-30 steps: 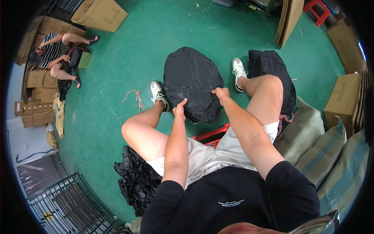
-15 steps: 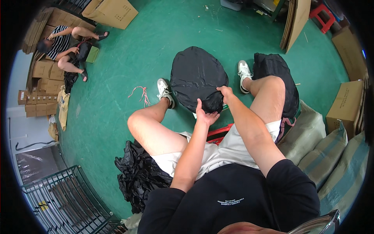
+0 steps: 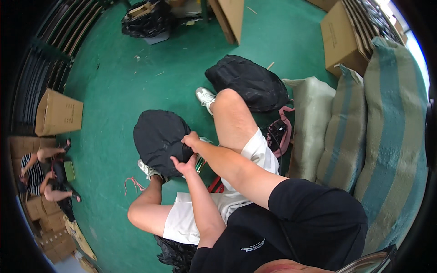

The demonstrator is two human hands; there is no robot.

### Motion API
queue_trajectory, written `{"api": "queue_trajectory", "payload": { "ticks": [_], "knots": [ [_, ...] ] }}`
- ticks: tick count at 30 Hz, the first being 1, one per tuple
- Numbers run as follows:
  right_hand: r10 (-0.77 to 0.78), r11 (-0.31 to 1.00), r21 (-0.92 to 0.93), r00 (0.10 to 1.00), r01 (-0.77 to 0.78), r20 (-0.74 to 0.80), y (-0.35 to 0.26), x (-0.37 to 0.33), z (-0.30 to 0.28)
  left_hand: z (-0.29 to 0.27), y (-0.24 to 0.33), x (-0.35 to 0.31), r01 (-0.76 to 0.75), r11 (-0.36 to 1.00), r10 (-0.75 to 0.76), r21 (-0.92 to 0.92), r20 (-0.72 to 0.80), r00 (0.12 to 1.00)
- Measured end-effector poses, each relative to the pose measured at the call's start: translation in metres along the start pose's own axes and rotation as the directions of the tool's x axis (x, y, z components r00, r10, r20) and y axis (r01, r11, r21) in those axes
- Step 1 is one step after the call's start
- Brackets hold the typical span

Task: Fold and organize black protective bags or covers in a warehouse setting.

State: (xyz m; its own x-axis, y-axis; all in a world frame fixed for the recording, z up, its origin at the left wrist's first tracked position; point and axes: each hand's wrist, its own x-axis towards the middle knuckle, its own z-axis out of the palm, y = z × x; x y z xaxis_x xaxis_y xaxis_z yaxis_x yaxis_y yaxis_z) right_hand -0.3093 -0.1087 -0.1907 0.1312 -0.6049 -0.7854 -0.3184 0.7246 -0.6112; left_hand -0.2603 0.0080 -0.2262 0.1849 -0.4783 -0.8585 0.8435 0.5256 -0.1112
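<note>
A round, stuffed black cloth bag [image 3: 157, 139] with a wrinkled surface lies between my lower legs. My right hand [image 3: 191, 141] grips the gathered fabric at its right edge, fingers closed. Just nearer to me, my left hand [image 3: 185, 166] cups the bag's near right edge, thumb on one side and the fingers partly hidden. Under and beside that edge, something pale and green and a red item [image 3: 215, 184] show in part between my thighs.
Beyond my right leg lies another black bag [image 3: 248, 84], with pink straps [image 3: 286, 132] nearby. Large woven sacks [image 3: 341, 132] stand at the right. Pink cord [image 3: 133, 185] and black plastic [image 3: 175, 255] lie at left. A person [image 3: 34, 173] sits by cartons [image 3: 59, 113].
The view has swung to the right, so the bag and both hands appear further left. My right hand keeps its hold on the bag's edge; my left hand has closed in on the fabric.
</note>
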Motion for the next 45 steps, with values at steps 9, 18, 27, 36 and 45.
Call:
{"api": "queue_trajectory", "payload": {
  "ticks": [9,18,27,36,45],
  "knots": [
    [-0.035,0.999,-0.022,0.999,0.036,0.032,0.006,0.007,0.007,0.037,-0.009,-0.018,-0.311,0.932,0.282,0.187,0.166,0.945],
    [-0.096,0.812,0.546,0.875,-0.207,0.475,-0.019,-0.007,0.034,0.094,0.027,-0.037,-0.388,0.889,0.301,0.242,0.328,0.895],
    [-0.210,0.574,0.714,0.771,-0.401,0.601,-0.089,-0.035,0.048,0.192,0.054,-0.046,-0.433,0.854,0.219,0.290,0.555,0.803],
    [-0.539,0.398,0.685,0.448,-0.610,0.713,-0.105,-0.046,0.030,0.289,0.050,-0.121,-0.501,0.808,0.181,0.312,0.677,0.714],
    [-0.769,0.213,0.428,0.120,-0.878,0.628,-0.102,-0.030,0.043,0.310,0.003,-0.298,-0.665,0.627,0.045,0.406,0.833,0.551]
  ]
}}
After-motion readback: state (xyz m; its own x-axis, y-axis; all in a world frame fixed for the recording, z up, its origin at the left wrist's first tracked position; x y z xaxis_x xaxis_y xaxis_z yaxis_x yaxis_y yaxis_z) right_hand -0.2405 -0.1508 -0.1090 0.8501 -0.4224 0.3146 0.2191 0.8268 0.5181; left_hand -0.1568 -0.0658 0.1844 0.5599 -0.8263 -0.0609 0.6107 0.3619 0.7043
